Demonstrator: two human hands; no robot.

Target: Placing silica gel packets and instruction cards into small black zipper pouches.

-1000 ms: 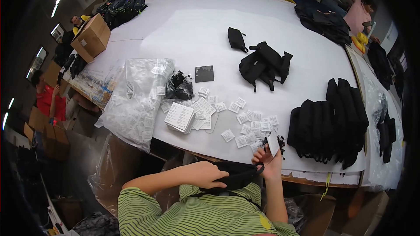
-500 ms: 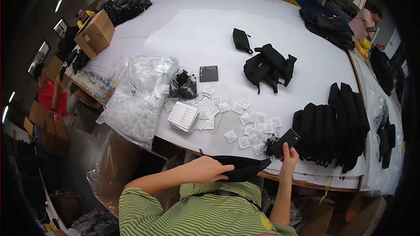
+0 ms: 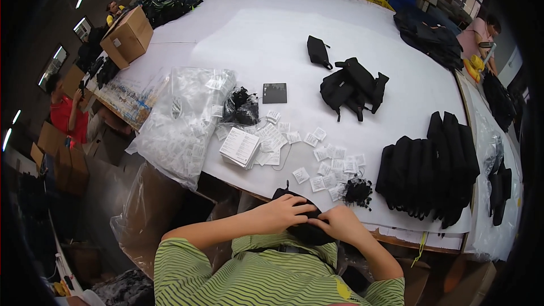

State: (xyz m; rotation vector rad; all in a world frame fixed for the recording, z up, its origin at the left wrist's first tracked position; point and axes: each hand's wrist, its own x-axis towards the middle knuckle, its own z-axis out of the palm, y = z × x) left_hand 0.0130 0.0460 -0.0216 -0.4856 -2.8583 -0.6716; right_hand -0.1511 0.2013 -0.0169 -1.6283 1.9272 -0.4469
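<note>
A small black fabric pouch is held against my body at the table's near edge. My left hand grips its upper side, fingers bent over the edge. My right hand pinches the pouch near its middle, close to the left fingertips; whether a card is between the fingers is hidden. Just beyond the hands lie many small white packets and a tangle of black strings. Left of these stand a stack of white printed cards and loose white slips.
A clear plastic bag of white packets lies at left, beside black strings and a dark flat card. Black pouches form a row at right; others lie farther back. A cardboard box and several people are around the table.
My right hand has moved left from beside the strings to the pouch. The black card it held no longer shows. The pouch is now bunched between both hands.
</note>
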